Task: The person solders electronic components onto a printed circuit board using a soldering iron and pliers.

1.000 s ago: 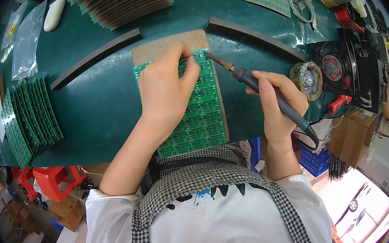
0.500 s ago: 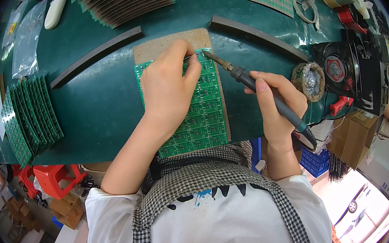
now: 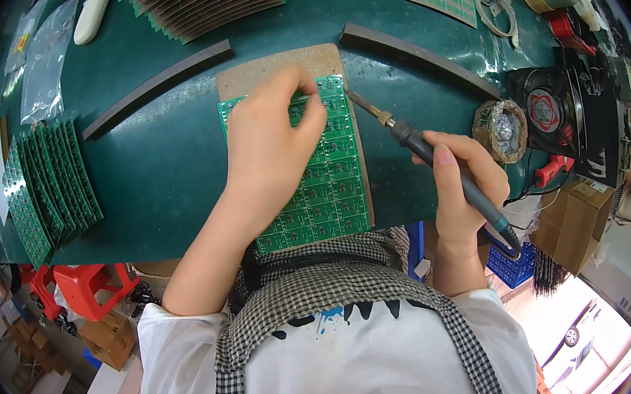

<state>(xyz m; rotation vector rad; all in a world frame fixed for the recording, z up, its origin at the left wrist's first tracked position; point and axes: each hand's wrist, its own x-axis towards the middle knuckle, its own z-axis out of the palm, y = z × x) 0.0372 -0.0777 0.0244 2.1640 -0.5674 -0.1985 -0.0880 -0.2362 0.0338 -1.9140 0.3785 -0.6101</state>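
Observation:
A green circuit board panel (image 3: 323, 196), divided into many small units, lies on a brown backing board (image 3: 242, 84) right in front of me. My left hand (image 3: 268, 144) is over the panel's upper part, thumb and forefinger pinched together near the top rows; whatever sits between them is too small to make out. In my right hand (image 3: 469, 177) is a soldering iron (image 3: 411, 139), gripped like a pen by its dark handle. Its tip points up and left, just off the panel's upper right edge.
Dark bars (image 3: 158, 86) slant on both sides beyond the board. Stacked green panels (image 3: 53, 190) stand at left, with more (image 3: 215, 7) at the back. To the right are a round tin with silvery contents (image 3: 505, 131), a black fan (image 3: 545, 111) and a coiled cable (image 3: 496, 16).
The soldering iron has drawn back from the panel's top right corner, moving right and slightly nearer me with my right hand. My left hand stays pinched in nearly the same place.

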